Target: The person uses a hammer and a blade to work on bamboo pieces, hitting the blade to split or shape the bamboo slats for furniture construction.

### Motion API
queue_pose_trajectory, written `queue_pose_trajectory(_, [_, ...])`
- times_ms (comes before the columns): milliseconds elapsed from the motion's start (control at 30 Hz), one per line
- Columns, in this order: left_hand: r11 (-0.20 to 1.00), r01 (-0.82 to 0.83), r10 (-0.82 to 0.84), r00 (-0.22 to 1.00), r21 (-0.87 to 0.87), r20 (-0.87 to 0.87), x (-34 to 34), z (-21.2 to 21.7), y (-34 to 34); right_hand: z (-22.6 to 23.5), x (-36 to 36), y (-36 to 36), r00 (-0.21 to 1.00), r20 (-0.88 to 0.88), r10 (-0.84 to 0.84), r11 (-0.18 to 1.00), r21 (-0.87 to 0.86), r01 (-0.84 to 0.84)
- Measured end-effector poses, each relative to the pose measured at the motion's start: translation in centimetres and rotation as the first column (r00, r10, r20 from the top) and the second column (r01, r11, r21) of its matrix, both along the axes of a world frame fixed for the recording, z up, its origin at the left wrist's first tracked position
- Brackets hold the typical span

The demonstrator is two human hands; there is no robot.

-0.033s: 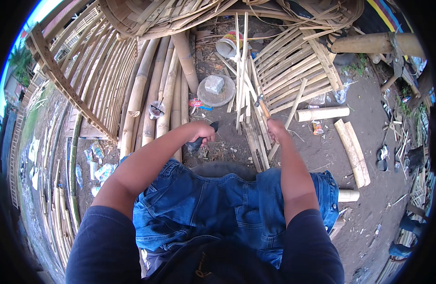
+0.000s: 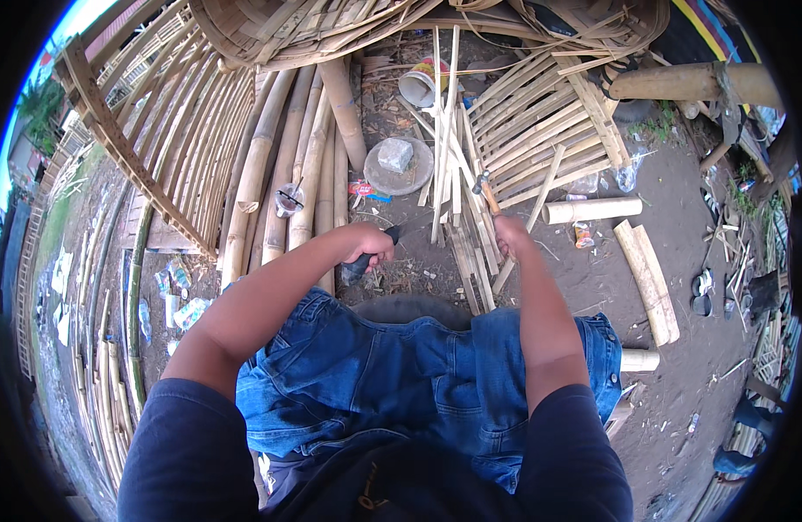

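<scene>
My right hand [image 2: 510, 236] is closed around the wooden handle of a hammer [image 2: 491, 201], its metal head pointing away from me. Split bamboo strips [image 2: 467, 261] lie beneath and beside that hand. To the left, my left hand [image 2: 371, 244] grips a black-handled tool [image 2: 356, 268]; its thick dark end sticks out below the fist and a dark part shows above, but I cannot make out its working end. Both hands are above the ground in front of my knees, apart from each other. A round slab [image 2: 385, 184] with a grey stone block [image 2: 395, 155] on it lies beyond them.
Thick bamboo poles [image 2: 260, 165] and a slatted bamboo panel [image 2: 170, 143] stand at left. Another slatted panel [image 2: 540, 130] lies at far right, near cut bamboo pieces [image 2: 649, 278]. A bucket [image 2: 416, 88] is at the back, and a plastic cup [image 2: 288, 200] rests on the poles.
The hammer and my right hand have shifted very slightly to the right. My left hand keeps its grip in nearly the same place.
</scene>
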State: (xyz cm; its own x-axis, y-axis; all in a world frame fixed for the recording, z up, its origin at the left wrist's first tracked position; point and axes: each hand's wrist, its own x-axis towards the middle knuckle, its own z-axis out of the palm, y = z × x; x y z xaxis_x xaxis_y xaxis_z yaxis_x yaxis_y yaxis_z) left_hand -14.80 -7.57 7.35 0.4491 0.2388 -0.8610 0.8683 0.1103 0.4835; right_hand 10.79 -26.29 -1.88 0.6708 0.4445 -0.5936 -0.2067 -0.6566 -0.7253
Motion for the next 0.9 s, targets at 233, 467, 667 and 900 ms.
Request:
queue_pose_trajectory(233, [0.983, 0.075, -0.093, 0.991, 0.168, 0.101, -8.0, 2.6, -2.9, 6.0, -1.6, -1.9, 1.0, 0.007, 0.0, 1.0, 0.031, 0.0])
queue_pose_trajectory(467, [0.981, 0.177, -0.182, 0.982, 0.085, 0.057, -7.0, 2.0, -2.1, 3.6, -2.9, -4.8, 0.982, 0.064, 0.178, 0.984, -0.04, -0.176])
queue_pose_trajectory(667, [0.923, 0.381, -0.376, 0.923, 0.059, -0.086, -6.6, 0.3, 1.2, 2.1, -1.7, -4.2, 0.931, 0.11, 0.347, 0.888, -0.356, -0.289])
queue_pose_trajectory(900, [0.895, 0.443, -0.44, 0.896, 0.051, -0.054, -6.7, -0.6, 2.6, 1.8, -1.5, -3.6, 0.963, 0.053, 0.265, 0.962, -0.076, -0.26])
